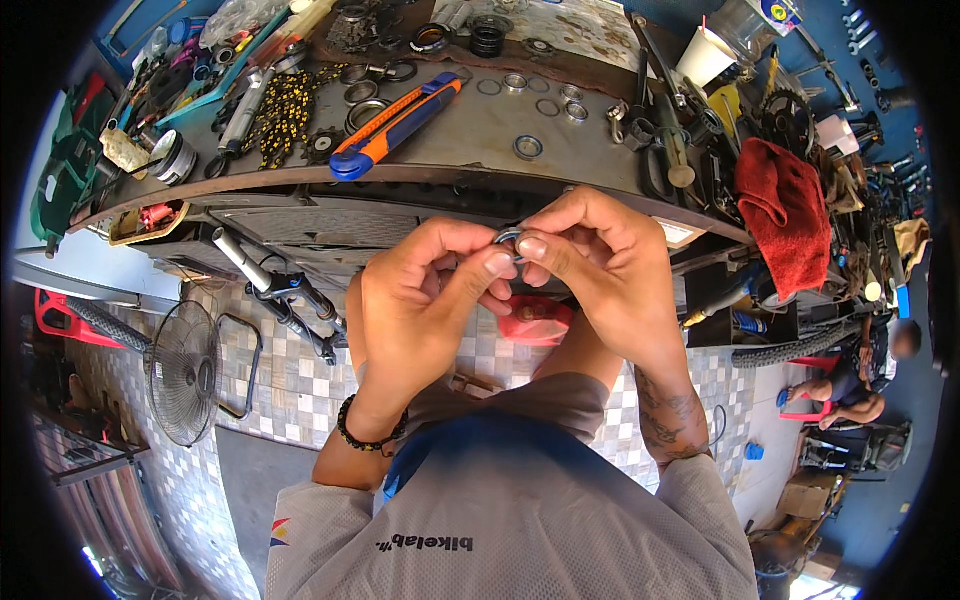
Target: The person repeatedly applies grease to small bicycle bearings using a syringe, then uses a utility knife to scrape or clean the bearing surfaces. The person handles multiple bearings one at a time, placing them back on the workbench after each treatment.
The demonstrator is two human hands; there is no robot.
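In front of my chest, just off the bench's near edge, my left hand (425, 290) and my right hand (607, 268) pinch a small metal ring-shaped bearing (508, 238) between thumbs and fingertips. Both thumbs press on it, so much of the ring is covered. On the metal bench (460, 150) beyond my hands sits another small bearing (528, 147). Farther back, more bearings (576, 112) and thin rings (547, 107) lie loose. An orange and blue utility knife (395, 125) rests slantwise near the bench edge.
Tools and a yellow-black chain (290, 115) crowd the bench's left. A red cloth (783, 218) hangs at the right, near a white cup (706, 55). Below are a bicycle fork (285, 285), a fan (184, 372) and a red stool (535, 322). A person (855, 370) sits far right.
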